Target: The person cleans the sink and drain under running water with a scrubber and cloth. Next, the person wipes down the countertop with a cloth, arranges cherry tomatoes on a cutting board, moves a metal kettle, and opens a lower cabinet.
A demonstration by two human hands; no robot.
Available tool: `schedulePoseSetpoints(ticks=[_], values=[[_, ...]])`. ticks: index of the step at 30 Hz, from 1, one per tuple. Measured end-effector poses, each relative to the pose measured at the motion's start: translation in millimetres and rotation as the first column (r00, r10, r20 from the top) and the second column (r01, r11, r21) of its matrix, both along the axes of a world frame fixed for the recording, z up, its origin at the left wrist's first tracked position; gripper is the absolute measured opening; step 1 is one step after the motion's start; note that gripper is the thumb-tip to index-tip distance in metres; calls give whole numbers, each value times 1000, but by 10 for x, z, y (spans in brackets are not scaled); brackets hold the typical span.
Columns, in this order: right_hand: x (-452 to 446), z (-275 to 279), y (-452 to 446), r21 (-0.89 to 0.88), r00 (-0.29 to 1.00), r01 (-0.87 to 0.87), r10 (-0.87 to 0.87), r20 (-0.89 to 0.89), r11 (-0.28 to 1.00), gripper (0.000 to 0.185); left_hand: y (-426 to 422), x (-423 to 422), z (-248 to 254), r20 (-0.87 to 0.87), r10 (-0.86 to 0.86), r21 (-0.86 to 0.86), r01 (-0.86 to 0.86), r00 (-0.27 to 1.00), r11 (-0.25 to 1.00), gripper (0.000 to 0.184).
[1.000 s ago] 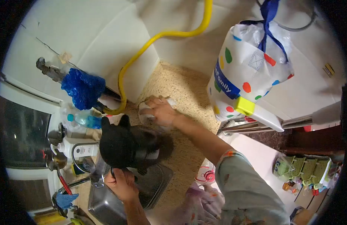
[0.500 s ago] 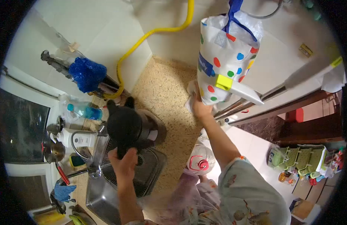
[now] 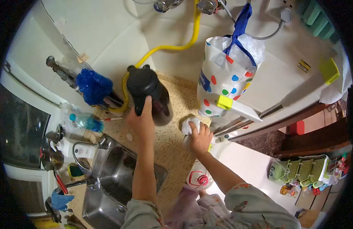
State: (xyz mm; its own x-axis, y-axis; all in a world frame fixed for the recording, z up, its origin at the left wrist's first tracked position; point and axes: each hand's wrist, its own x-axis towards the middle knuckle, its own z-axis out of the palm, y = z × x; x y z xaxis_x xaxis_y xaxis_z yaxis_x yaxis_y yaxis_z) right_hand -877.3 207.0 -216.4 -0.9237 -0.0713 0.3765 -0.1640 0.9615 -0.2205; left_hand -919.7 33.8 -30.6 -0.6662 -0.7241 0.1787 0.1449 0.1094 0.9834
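Flask (image 3: 158,95) and hose (image 3: 165,47) are close together at the tabletop's (image 3: 165,143) corner; we can't quite tell if the flask is standing. Our left hand's (image 3: 141,123) grip wraps its handle; our right hand (image 3: 200,139) half curls over the cloth (image 3: 190,126). Catching the hose could tip the flask; loose fingers could drop the cloth.

The jug (image 3: 159,100) is beyond the sink (image 3: 102,208), left of the cloth (image 3: 190,124).

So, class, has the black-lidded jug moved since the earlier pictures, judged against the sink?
Yes: the black-lidded jug has moved away from the sink, toward the wall corner.
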Motion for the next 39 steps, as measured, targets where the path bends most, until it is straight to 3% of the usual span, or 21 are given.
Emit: schedulePoseSetpoints(ticks=[3, 4, 5, 7, 8, 10, 14, 17, 19, 21, 22, 24, 25, 27, 28, 29, 30, 31, 32, 34, 39], values=[[-15, -28, 39, -11, 1000, -27, 27, -2, 1000, 55, 25, -277, 56, 86, -30, -53, 34, 996, 998, 32], [-13, -39, 33, -15, 999, -43, 43, -15, 999, 61, 47, -376, 75, 35, -58, 28, 57, 998, 998, 32], [2, 0, 33, -38, 999, -37, 38, 27, 999, 60, 11, -563, -135, -95, -30, -22, 28, 995, 999, 30], [-6, -2, 26, -23, 994, -10, 12, 111, 1000, 62, 29, -657, -124, -42, 51, -151, -56, 998, 987, 26], [-3, 17, 19, -32, 996, -32, 34, 84, 999, 62, 74, -633, -40, -94, 38, -71, -45, 995, 996, 26], [-15, 48, 3, -35, 997, -49, 51, 58, 998, 60, 59, -640, -69, -133, 37, -102, -51, 990, 993, 29], [-15, 13, -10, -25, 998, -68, 68, -11, 997, 59, -141, -229, -72, 98, -307, -233, 322, 947, 918, 40], [25, 113, -43, -33, 996, -84, 84, -16, 996, 55, -325, 366, -442, 74, -135, -610, 152, 988, 777, 40], [18, 119, -64, -23, 998, -68, 68, -1, 997, 55, -792, 618, -1084, 170, 26, -703, 103, 985, 704, 42], [13, 62, -87, -1, 999, -45, 45, -17, 999, 55, -1188, 827, -1429, 276, 333, -915, 139, 902, 379, 39], [20, 44, -103, 10, 999, -21, 21, -34, 1000, 56, -1292, 880, -1638, 278, 338, -911, 135, 899, 390, 39], [67, 37, -214, 43, 1000, 11, -10, -18, 999, 56, -1422, 927, -1835, 506, 241, -756, 292, 828, 585, 33], [111, 22, -296, 69, 999, 52, -53, 5, 996, 56, -1435, 963, -1845, 508, 247, -752, 285, 825, 594, 33], [197, -32, -522, 119, 999, -28, 26, 25, 993, 56, -1431, 1053, -1837, 452, 145, -601, 181, 880, 778, 22], [232, -12, -677, 157, 995, -99, 93, 44, 983, 56, -1492, 1116, -1863, 459, 151, -594, 176, 876, 785, 22], [232, 6, -842, 109, 973, -155, 132, 191, 982, 55, -1589, 1192, -1883, 387, 229, -570, 36, 893, 821, 23], [222, 36, -994, 113, 969, -168, 143, 201, 979, 55, -1665, 1262, -1896, 319, 315, -534, -105, 894, 839, 24], [207, 58, -1142, 119, 965, -231, 211, 155, 966, 56, -1725, 1317, -1854, 375, 336, -420, -165, 864, 892, 25], [196, 87, -1289, 124, 955, -290, 278, 107, 949, 56, -1761, 1368, -1810, 383, 346, -420, -172, 856, 891, 25], [153, 170, -1542, 19, 937, -337, 333, 106, 941, 56, -1806, 1418, -1797, 442, 265, -182, -204, 857, 962, 24], [-47, 184, -2049, 28, 914, -393, 387, 118, 919, 57, -1662, 1366, -1911, 397, 205, -292, -88, 895, 952, 27]])
